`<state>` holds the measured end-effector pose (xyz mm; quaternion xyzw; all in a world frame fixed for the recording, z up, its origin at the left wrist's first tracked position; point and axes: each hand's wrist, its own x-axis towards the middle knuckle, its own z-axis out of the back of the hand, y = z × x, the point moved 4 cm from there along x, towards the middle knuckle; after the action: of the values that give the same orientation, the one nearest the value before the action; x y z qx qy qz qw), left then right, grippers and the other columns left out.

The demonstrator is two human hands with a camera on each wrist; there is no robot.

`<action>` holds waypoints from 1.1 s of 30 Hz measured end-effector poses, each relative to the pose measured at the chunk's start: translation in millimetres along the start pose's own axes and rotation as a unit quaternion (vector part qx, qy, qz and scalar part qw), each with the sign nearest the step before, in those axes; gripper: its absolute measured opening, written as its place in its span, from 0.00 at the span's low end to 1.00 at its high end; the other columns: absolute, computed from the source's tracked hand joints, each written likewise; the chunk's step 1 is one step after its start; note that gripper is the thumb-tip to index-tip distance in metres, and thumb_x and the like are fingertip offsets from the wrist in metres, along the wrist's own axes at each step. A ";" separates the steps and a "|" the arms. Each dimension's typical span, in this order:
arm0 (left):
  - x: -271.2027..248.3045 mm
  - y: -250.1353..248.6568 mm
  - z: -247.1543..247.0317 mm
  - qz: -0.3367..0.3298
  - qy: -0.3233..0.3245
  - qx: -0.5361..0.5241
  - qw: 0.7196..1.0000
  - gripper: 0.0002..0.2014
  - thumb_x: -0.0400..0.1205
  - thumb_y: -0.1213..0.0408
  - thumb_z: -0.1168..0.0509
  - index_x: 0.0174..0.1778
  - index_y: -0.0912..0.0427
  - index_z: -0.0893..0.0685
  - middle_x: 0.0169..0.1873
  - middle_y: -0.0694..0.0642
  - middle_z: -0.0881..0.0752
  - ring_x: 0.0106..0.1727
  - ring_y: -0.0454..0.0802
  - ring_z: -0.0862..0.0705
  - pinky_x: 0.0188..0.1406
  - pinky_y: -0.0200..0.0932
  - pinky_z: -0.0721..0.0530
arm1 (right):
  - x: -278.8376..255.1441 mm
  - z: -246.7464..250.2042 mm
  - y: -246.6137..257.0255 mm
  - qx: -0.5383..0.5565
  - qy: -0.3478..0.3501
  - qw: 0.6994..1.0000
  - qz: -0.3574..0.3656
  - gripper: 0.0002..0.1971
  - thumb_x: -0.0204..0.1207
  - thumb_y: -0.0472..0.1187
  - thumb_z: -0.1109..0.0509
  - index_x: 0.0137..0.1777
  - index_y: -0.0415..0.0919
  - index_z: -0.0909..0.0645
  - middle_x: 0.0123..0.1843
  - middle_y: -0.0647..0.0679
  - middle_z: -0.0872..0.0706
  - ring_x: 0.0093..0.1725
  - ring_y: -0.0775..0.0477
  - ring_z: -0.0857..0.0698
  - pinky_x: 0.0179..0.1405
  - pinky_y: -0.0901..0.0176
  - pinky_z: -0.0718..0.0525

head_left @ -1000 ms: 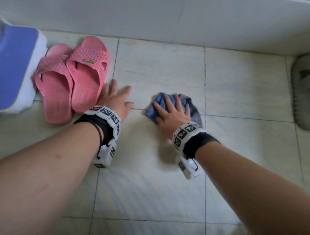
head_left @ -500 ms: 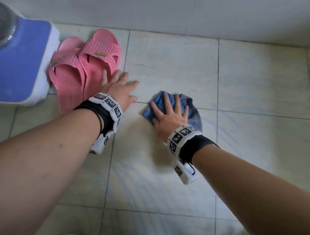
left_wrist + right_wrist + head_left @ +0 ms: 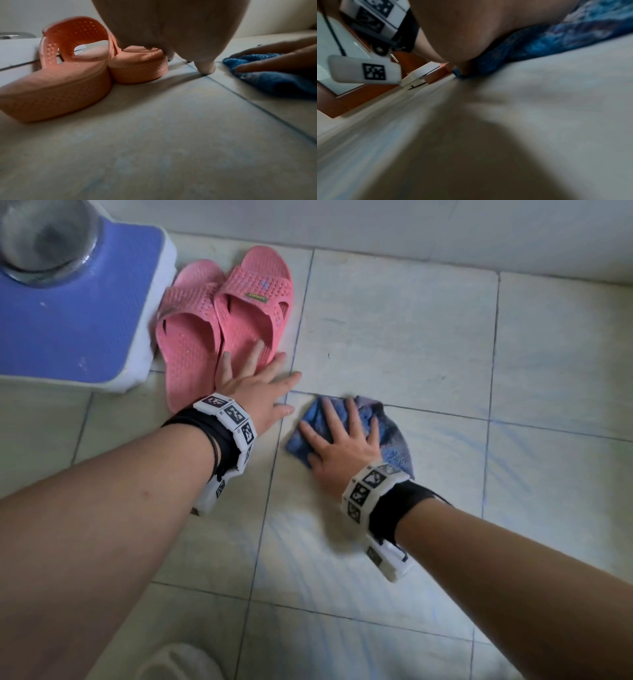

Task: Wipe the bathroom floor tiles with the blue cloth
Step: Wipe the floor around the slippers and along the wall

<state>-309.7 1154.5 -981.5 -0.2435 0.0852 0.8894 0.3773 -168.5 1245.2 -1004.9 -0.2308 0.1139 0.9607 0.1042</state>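
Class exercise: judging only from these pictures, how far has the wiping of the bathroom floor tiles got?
Done: faint streaks on the floor tiles nearest the person suggest wiping there. In hand: the right hand presses the blue cloth flat, fingers spread, beside a grout line; the left hand rests open, fingers partly on a pink slipper. Left: probably the tiles towards the wall and those under the slippers and the blue scale.

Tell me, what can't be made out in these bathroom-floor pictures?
- Head view: part of the crumpled blue terry cloth, covered by the right hand.
- Left wrist view: the left hand fingertips, hidden by its own palm.
- Head view: a rounded white object, cut off by the bottom edge.
- Right wrist view: pale floor tiles, smeared by blur.
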 end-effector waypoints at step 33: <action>5.2 -9.5 -6.6 0.057 0.029 -0.045 0.997 0.27 0.90 0.47 0.51 0.85 0.30 0.53 0.87 0.44 0.64 0.85 0.59 0.71 0.81 0.72 0.64 | -6.6 -1.0 -14.2 0.011 -0.024 0.999 0.021 0.28 0.85 0.58 0.45 0.83 0.67 0.45 0.88 0.52 0.58 0.86 0.36 0.61 0.78 0.24 0.60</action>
<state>-303.7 1162.2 -989.5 -0.2809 0.0693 0.9049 0.3122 -158.8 1257.5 -1005.1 -0.2037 0.1270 0.9667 0.0891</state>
